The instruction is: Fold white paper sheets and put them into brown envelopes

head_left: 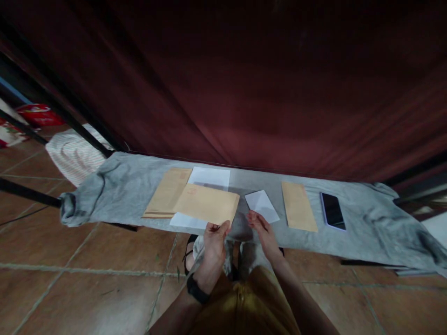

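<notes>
My left hand (216,236) pinches the near right corner of a tan paper envelope (208,204), which has a reddish printed mark at its far left. Beneath that envelope lie white sheets (209,177), partly covered. A stack of similar envelopes (168,191) sits just left of them. My right hand (262,229) has its fingers closed at the near left edge of a small white paper (261,205), seemingly folded; the fingers hide part of that edge. Further right lies a single tan envelope (299,206), flat and apart from both hands.
A phone with a dark screen (333,211) lies at the right on the grey cloth (366,218) covering the narrow bench. Behind it hangs a dark red curtain (244,102). Black metal bars (31,197) and a striped cloth (78,151) stand at the left. Below is tiled floor (115,288).
</notes>
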Motion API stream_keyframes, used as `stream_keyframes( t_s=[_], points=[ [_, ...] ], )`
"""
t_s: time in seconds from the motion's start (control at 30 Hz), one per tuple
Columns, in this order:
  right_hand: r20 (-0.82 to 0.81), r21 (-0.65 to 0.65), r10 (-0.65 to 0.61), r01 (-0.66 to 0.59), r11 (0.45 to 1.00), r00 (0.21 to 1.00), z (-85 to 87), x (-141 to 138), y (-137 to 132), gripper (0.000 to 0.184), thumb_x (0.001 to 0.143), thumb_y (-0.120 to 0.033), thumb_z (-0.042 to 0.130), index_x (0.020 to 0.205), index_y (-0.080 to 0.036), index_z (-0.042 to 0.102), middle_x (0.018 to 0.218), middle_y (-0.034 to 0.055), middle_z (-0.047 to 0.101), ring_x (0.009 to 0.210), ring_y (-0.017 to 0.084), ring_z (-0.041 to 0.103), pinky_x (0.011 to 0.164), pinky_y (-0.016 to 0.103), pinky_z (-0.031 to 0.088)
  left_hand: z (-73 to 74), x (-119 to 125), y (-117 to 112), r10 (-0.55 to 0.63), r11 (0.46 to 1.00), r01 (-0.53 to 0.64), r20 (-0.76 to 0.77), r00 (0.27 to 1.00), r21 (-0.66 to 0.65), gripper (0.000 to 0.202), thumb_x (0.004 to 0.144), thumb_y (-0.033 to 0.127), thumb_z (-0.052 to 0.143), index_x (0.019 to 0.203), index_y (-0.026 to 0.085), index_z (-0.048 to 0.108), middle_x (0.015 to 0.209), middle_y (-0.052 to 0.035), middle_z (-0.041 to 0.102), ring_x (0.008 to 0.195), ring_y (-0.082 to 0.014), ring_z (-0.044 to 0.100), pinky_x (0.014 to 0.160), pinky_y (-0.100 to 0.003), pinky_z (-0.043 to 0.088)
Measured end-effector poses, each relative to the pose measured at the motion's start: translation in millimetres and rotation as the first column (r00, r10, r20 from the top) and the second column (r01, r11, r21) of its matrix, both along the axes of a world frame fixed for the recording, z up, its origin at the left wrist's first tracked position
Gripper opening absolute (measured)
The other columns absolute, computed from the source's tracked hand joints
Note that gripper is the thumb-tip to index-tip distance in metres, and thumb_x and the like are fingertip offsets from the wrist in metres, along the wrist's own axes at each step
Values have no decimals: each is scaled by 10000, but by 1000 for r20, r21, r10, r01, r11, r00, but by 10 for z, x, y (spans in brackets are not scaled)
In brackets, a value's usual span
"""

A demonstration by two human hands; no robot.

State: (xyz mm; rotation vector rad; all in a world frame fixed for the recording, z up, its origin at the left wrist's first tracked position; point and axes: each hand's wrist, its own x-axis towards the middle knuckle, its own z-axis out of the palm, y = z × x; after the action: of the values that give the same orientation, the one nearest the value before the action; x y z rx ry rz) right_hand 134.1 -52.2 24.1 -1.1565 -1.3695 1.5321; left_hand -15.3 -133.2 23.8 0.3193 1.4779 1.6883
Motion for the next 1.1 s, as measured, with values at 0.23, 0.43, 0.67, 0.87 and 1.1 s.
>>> stream_keyframes(
  t_s=[0.23,0.43,0.67,0.87,1.1],
  points=[
    [-260,-199,14,-68,978,965,91,-361,-160,362,672,-466,773,948,-237,727,979,30,752,915,217,680,843,338,537,-66,338,62,-32,999,25,179,983,42,409,636,348,829,985,221,657,1022,-46,747,882,-180,720,860,-331,575],
    [-105,-259,-29,1,966,994,-57,-307,-12,213,657,-401,656,747,-210,680,726,-3,700,690,168,625,669,273,499,-68,323,-50,-195,980,196,246,950,19,342,643,390,861,835,180,673,835,-48,739,762,-186,711,744,-312,585],
    [31,-241,4,4,971,1000,-198,-150,120,206,645,-373,600,736,-204,676,670,-13,655,624,154,577,572,257,478,76,152,-211,-462,880,452,-480,746,-146,198,786,278,726,978,228,711,1000,-53,728,1002,-242,692,939,-400,548],
    [110,-188,84,-62,980,990,-229,-96,136,260,703,-390,576,848,-214,700,745,11,664,659,180,593,499,266,501,109,-488,223,-537,743,416,-838,-94,-523,1018,730,353,799,1577,212,251,1681,-198,137,1553,-380,89,1220,-623,119],
    [183,-131,116,-93,987,976,-201,-64,172,173,766,-325,562,837,-216,676,757,16,648,668,171,592,477,240,488,84,-808,570,-680,491,431,-643,-353,-757,1317,601,595,821,1615,252,55,1691,-198,59,1556,-384,48,1215,-617,12]
  ],
)
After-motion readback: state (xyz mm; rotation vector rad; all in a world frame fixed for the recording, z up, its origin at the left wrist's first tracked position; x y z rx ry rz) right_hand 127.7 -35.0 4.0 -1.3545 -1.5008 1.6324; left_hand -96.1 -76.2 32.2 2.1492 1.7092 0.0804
